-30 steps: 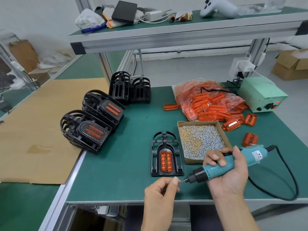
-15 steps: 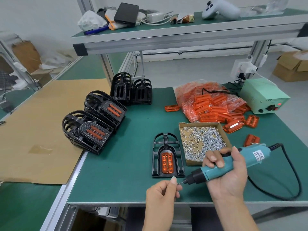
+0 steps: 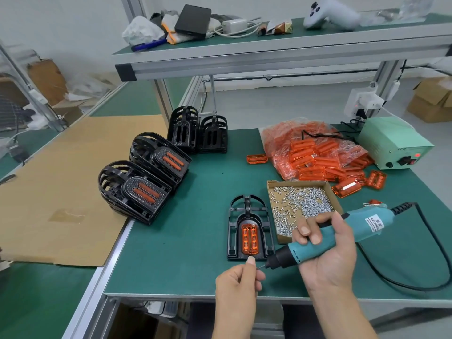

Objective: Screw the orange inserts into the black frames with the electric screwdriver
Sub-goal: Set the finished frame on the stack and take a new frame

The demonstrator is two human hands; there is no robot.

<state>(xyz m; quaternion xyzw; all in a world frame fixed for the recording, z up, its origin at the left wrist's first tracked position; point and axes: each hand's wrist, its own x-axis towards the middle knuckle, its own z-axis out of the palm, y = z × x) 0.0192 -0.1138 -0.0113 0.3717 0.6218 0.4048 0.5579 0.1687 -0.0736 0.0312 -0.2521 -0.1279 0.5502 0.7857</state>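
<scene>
A black frame [image 3: 248, 217] lies flat on the green table near its front edge, with an orange insert [image 3: 250, 239] seated in it. My right hand [image 3: 327, 253] grips the teal electric screwdriver [image 3: 325, 237], its tip pointing left just in front of the frame. My left hand [image 3: 238, 280] is at the bit tip with fingers curled, pinching something small there; whether it is a screw is too small to tell. A cardboard tray of screws [image 3: 297, 204] sits right of the frame.
Two stacks of finished frames [image 3: 137, 189] lie at the left, empty black frames [image 3: 198, 130] behind them. A bag of orange inserts [image 3: 315, 152] and a green power box [image 3: 393, 143] stand at the back right. The screwdriver's cable [image 3: 433, 243] loops to the right.
My left hand's fingertips stay at the screwdriver bit. The view has shifted slightly; both hands keep nearly the same place in front of the frame.
</scene>
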